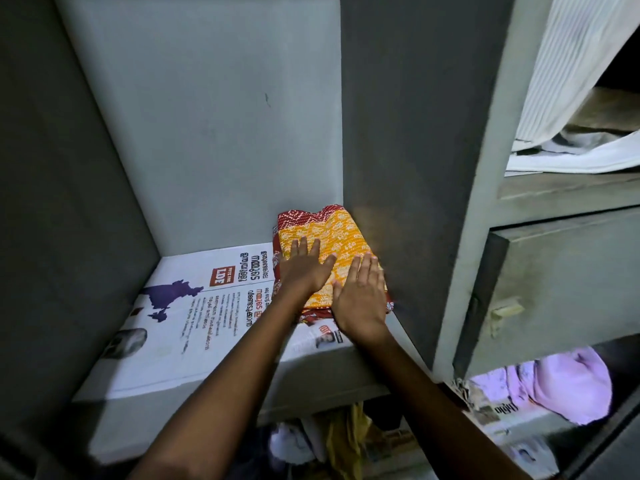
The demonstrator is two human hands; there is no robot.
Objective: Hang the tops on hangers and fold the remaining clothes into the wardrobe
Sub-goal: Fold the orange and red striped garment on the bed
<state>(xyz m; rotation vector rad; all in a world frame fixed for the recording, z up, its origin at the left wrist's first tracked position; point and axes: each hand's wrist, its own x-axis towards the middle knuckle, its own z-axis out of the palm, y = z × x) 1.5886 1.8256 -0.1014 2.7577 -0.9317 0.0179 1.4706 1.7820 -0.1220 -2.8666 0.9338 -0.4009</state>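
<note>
We looked into a grey wardrobe (214,133) whose large left compartment had its shelf lined with a sheet of newspaper (194,317), printed with a purple map and a red logo. To the right of the dividing wall (408,188) stood narrower compartments: an upper one with white striped cloth (568,74) hanging and lying in it, a closed grey drawer front (554,289) below that, and beneath it a lilac garment (568,382) bunched on more newspaper. Under the main shelf we could make out a yellow cloth (349,438) and something white, too dim to tell apart clearly. In the back right corner of the lined shelf, against the dividing wall, lay the folded clothes (329,230): an orange patterned piece on top of a red patterned one. Our left hand (304,268) lay flat on the orange fabric, fingers straight and slightly spread, gripping nothing. Our right hand (360,303) rested just beside it on the near edge of the same stack, palm down, fingers straight and close together.
</note>
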